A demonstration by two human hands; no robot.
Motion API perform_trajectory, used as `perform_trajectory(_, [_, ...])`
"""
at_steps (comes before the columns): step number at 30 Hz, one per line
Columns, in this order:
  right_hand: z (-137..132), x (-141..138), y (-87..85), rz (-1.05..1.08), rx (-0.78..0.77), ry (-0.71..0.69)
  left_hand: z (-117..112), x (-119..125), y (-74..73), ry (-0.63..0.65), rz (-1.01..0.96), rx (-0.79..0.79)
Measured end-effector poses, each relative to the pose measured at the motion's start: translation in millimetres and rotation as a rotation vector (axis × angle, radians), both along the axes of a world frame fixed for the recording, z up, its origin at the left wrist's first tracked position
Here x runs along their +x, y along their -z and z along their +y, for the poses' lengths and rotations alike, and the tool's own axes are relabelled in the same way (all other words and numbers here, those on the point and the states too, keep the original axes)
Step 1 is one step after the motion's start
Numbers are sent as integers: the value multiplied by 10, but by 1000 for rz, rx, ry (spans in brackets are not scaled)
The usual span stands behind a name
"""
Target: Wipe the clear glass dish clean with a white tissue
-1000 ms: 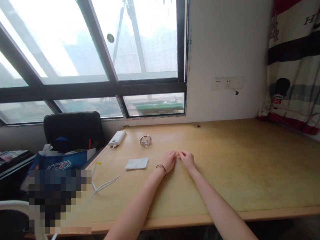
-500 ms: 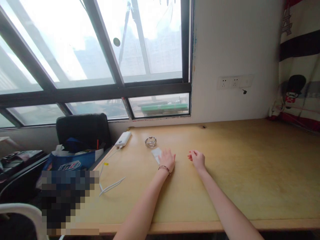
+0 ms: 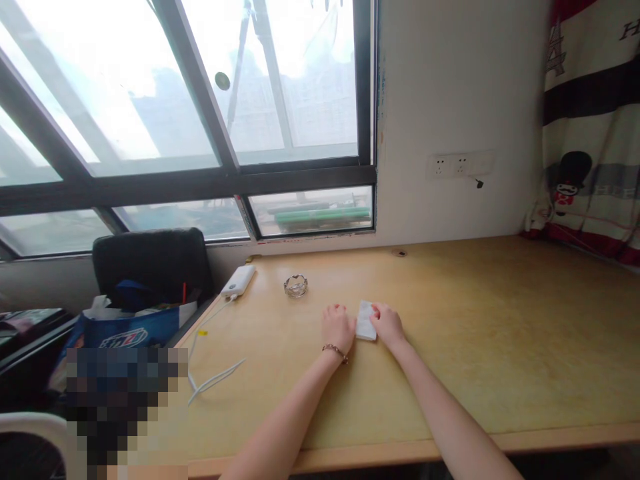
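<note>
A small folded white tissue (image 3: 365, 321) lies on the wooden table between my two hands. My right hand (image 3: 389, 325) is closed on its right edge, thumb and fingers over the border. On the tissue's other side my left hand (image 3: 337, 329), with a beaded bracelet (image 3: 334, 349) at the wrist, rests palm down. Its fingers are slightly bent, and its thumb lies close to the left edge; whether it touches is unclear. Farther back, left of both hands, stands a silvery openwork ring-shaped object (image 3: 296, 286), apart from them.
A white power bank (image 3: 239, 281) with a white cable (image 3: 215, 380) sits along the table's left edge. Beyond that edge are a black chair (image 3: 150, 260) and a blue bag (image 3: 135, 327). The wall with sockets (image 3: 453, 165) and a window borders the table's back.
The tissue, earlier partly under my left hand, now lies farther right between both hands. My right hand has moved slightly left and taken its edge. My left hand's fingers are less spread.
</note>
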State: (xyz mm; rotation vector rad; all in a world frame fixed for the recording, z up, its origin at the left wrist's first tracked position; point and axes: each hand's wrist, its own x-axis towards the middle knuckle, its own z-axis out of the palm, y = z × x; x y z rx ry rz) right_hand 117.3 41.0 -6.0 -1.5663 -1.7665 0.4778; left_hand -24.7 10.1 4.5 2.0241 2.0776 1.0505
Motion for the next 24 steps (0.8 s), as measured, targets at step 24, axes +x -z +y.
perform_trajectory(24, [9,-75,-110,1408,-321,-68,64,89,-45,327,-995,-71])
